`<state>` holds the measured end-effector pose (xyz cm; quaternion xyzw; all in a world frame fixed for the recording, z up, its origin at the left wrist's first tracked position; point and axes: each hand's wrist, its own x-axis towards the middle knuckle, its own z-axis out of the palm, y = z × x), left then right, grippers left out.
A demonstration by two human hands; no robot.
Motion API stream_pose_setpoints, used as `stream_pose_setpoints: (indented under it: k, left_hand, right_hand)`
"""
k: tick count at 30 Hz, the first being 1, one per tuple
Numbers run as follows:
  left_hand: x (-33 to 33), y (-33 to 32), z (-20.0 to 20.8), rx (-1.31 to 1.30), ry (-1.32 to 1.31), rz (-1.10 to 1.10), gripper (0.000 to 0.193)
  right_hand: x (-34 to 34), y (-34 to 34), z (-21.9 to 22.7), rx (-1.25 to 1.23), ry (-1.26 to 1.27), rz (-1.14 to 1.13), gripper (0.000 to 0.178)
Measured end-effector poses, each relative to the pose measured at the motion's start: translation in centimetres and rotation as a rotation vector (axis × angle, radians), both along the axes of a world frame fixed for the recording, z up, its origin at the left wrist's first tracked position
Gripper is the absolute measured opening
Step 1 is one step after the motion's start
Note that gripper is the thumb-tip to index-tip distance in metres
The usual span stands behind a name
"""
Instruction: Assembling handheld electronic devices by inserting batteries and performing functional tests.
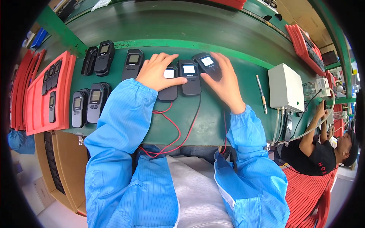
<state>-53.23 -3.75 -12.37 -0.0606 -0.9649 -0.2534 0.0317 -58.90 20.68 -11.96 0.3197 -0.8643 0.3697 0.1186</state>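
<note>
Three black handheld meters with lit screens lie in a row before me, wires trailing from them toward my lap. My left hand [156, 72] is spread over the left meter [166, 94], its thumb across the casing and its fingers above the screen. The middle meter [191, 84] lies upright beside that thumb. At the right, my right hand [226, 83] curls around a tilted meter [206, 62], thumb at its lower left and fingers along its right edge. Part of that casing is hidden by the hand. Left of my left hand lies another meter [133, 62], its screen unlit.
More meters [95, 98] and an empty-looking black shell [89, 60] lie at the left, beside a red foam tray [62, 110]. A pen [261, 93] and white box [285, 87] with cables are at the right. A person [319, 152] works beyond them.
</note>
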Motion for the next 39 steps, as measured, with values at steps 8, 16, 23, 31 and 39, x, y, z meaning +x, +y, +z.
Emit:
stream_pose_setpoints:
  k: [8,16,23,31,39]
  left_hand:
    - [-0.5,1.6,0.9,0.01,-0.092,-0.115,0.085]
    - [-0.2,0.6,0.1,0.018,0.051,-0.094,0.091]
    - [1.3,-1.0,3.0,0.035,-0.095,-0.079,0.078]
    - [2.8,1.2,4.6,0.744,0.131,-0.318,0.056]
    - [2.9,2.7,3.6,0.977,0.225,-0.237,0.052]
  right_hand:
    - [0.1,0.8,0.4,-0.05,-0.141,-0.067,0.064]
    - [-0.5,1.3,-0.4,0.001,-0.022,-0.147,0.061]
    - [0.0,0.3,0.4,-0.043,0.163,-0.006,0.056]
    - [4.5,-3.3,0.6,-0.193,0.093,0.55,0.041]
    - [5.6,-2.2,1.0,0.055,-0.033,0.314,0.037]
